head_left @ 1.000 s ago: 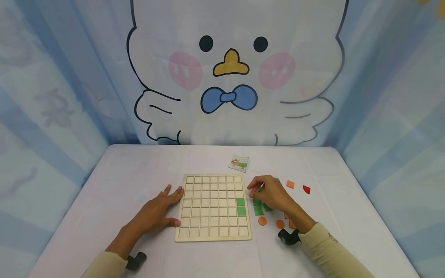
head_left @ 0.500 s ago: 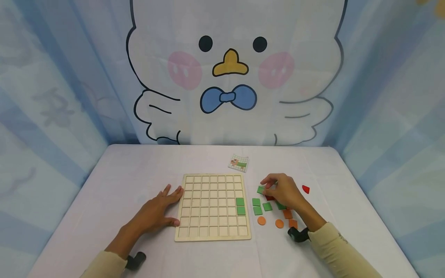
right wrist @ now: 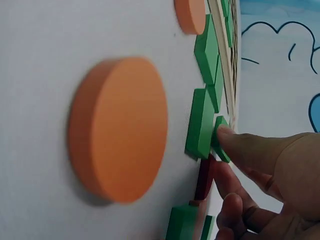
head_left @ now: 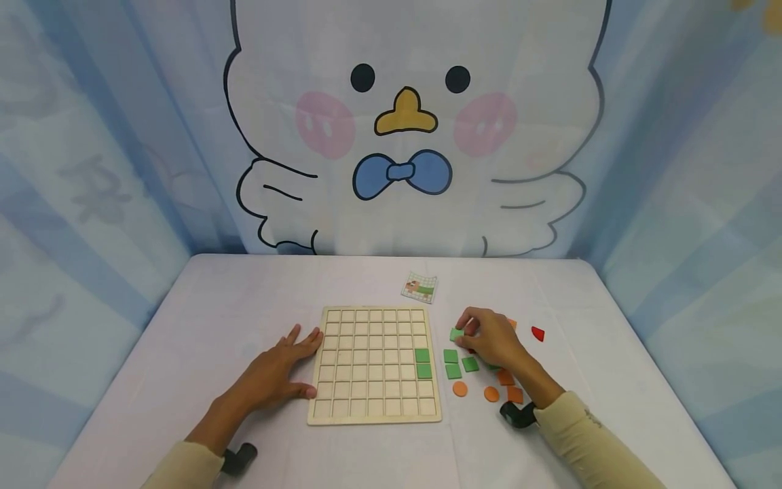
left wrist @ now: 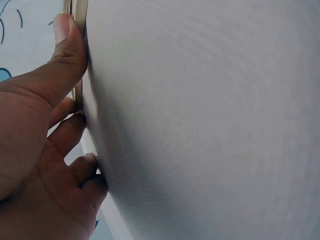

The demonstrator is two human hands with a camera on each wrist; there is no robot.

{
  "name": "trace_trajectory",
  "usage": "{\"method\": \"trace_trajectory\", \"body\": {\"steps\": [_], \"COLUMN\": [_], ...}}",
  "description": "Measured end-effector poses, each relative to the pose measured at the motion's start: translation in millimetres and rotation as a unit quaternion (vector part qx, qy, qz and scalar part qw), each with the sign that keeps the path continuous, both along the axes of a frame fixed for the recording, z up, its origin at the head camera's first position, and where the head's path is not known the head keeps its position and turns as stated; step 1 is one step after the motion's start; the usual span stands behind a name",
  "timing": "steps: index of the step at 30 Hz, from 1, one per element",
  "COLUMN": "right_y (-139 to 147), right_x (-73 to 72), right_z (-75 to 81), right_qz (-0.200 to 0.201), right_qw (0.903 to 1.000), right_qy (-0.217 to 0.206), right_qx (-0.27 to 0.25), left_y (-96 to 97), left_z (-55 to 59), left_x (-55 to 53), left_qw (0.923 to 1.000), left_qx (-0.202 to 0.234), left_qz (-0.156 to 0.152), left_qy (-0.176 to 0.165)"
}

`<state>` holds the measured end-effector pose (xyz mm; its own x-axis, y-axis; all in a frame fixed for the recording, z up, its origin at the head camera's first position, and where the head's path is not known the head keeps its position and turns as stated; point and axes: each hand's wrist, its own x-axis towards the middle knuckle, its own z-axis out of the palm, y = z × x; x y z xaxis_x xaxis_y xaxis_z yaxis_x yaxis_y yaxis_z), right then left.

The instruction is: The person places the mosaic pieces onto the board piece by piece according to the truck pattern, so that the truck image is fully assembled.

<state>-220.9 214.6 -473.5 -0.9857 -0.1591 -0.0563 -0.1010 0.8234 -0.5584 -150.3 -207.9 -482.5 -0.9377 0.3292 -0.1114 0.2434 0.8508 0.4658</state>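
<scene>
A wooden grid board (head_left: 366, 422) lies on the white table, with two green squares (head_left: 423, 363) set in its right column. My left hand (head_left: 277, 370) rests at the board's left edge, fingers spread; the left wrist view shows the thumb (left wrist: 62, 35) against the board's side. To the right of the board, my right hand (head_left: 491, 336) pinches a green square tile (right wrist: 220, 135) between thumb and fingers, low over the table. Loose green tiles (head_left: 451, 356) lie just in front of it. A dark red piece (right wrist: 205, 177) is partly hidden below the fingers.
Orange discs (head_left: 460, 388) and orange squares (head_left: 515, 394) lie nearer the front on the right. A red piece (head_left: 537, 333) sits farther right. Behind the board lies a small picture card (head_left: 419, 287). A printed curtain (head_left: 403, 224) hangs behind the table.
My right hand moves away from the board's right edge to the loose tiles, then slightly back left with its fingers on a green tile. My left hand stays put.
</scene>
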Motion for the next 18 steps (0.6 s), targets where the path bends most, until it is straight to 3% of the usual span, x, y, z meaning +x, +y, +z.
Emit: {"method": "trace_trajectory", "body": {"steps": [18], "right_y": [-23.2], "right_x": [7.2], "right_z": [6.7], "right_qz": [0.042], "right_qw": [0.9969], "right_qy": [0.026], "right_qx": [-0.062], "left_y": [0.1], "left_z": [0.0], "left_x": [0.3], "left_qw": [1.0000], "left_qx": [-0.005], "left_qz": [-0.002], "left_qy": [0.003]}}
